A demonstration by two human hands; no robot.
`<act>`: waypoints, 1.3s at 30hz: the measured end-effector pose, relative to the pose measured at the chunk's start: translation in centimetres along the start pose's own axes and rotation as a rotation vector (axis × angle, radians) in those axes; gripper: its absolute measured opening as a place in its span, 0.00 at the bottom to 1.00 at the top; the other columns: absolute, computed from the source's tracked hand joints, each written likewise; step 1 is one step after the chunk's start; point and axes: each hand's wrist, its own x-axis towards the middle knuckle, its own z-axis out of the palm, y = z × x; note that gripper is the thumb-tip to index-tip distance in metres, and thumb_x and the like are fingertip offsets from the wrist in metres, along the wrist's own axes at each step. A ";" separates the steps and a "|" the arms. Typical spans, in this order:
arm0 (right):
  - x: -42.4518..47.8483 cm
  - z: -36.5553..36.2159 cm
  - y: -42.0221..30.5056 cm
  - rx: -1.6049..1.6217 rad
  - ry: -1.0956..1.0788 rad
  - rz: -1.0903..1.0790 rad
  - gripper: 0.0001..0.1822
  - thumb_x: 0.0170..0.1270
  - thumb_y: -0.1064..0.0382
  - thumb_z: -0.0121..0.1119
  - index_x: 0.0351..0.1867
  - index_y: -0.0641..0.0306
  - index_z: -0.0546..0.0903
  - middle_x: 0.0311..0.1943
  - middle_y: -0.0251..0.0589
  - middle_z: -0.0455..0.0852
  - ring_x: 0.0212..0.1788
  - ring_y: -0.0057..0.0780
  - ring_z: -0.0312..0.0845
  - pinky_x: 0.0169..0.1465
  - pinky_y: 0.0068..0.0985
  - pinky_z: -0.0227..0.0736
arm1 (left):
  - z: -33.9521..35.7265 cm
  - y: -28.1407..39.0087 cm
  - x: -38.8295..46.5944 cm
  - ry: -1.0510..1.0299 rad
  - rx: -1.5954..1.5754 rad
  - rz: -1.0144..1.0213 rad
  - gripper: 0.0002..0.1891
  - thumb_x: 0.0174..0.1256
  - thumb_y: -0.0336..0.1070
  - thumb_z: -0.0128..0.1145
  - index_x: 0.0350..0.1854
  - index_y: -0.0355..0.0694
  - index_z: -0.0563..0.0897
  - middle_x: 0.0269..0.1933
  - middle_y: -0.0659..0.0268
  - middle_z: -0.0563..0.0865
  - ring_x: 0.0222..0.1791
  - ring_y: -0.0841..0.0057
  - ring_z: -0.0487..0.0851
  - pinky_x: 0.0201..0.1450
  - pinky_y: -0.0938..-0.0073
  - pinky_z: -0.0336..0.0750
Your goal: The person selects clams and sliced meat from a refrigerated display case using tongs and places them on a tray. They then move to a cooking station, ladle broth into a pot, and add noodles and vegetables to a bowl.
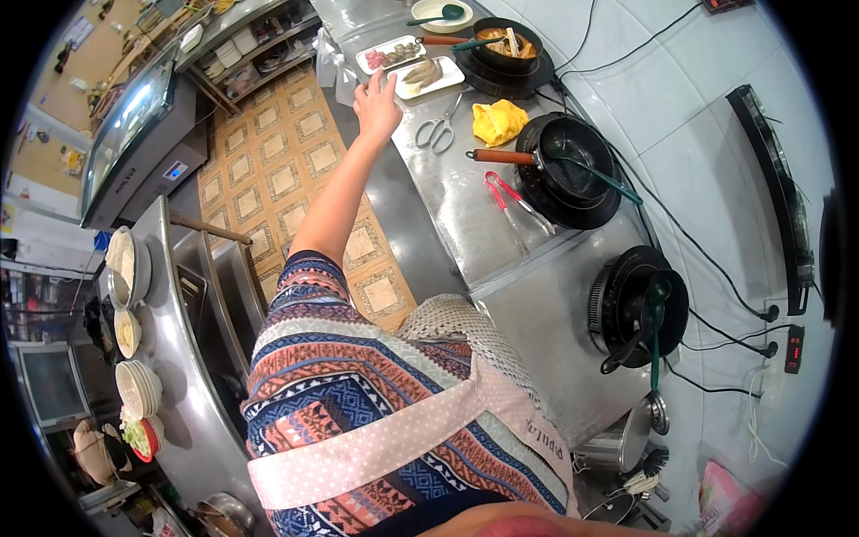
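Note:
My left hand (377, 104) reaches forward with its fingers apart and nothing visible in it. Its fingertips are beside a white tray of shrimp (424, 75); whether they touch the rim cannot be told. Just beyond lies another white tray (362, 62) with pink meat pieces and small shellfish. Grey-handled scissors (437, 133) rest on the steel counter, near a crumpled yellow cloth (498, 122). Red-handled tongs (517, 201) lie by a black pan (577, 161) with a green ladle. My right hand is out of view.
A black pan of orange-red food (507, 48) sits on a far burner, near a white bowl (443, 15). Another pan (644, 309) stands on the nearer burner. Cables (698, 248) run along the tiled wall. At left, a steel counter (181, 322) carries stacked bowls (139, 389).

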 end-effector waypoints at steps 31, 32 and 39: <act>-2.9 -0.6 -1.2 0.051 -0.001 0.061 0.40 0.59 0.26 0.34 0.46 0.66 0.72 0.41 0.53 0.77 0.36 0.41 0.72 0.38 0.35 0.73 | -0.1 0.6 1.2 -0.001 -0.051 0.006 0.29 0.50 0.25 0.49 0.59 0.53 0.73 0.65 0.61 0.65 0.59 0.52 0.62 0.61 0.53 0.58; -2.7 -1.0 -0.9 0.043 -0.015 0.063 0.41 0.59 0.25 0.34 0.47 0.66 0.72 0.41 0.52 0.77 0.34 0.40 0.71 0.38 0.35 0.72 | -0.2 0.8 1.2 -0.003 -0.052 0.002 0.29 0.50 0.25 0.49 0.59 0.53 0.73 0.65 0.61 0.65 0.60 0.52 0.62 0.61 0.53 0.57; -6.8 0.4 -0.4 0.183 -0.044 0.146 0.42 0.55 0.23 0.37 0.36 0.66 0.76 0.30 0.43 0.74 0.33 0.35 0.70 0.35 0.30 0.70 | -5.3 7.6 -3.7 0.063 -0.353 0.254 0.27 0.52 0.24 0.51 0.59 0.45 0.71 0.58 0.59 0.71 0.58 0.59 0.64 0.63 0.62 0.55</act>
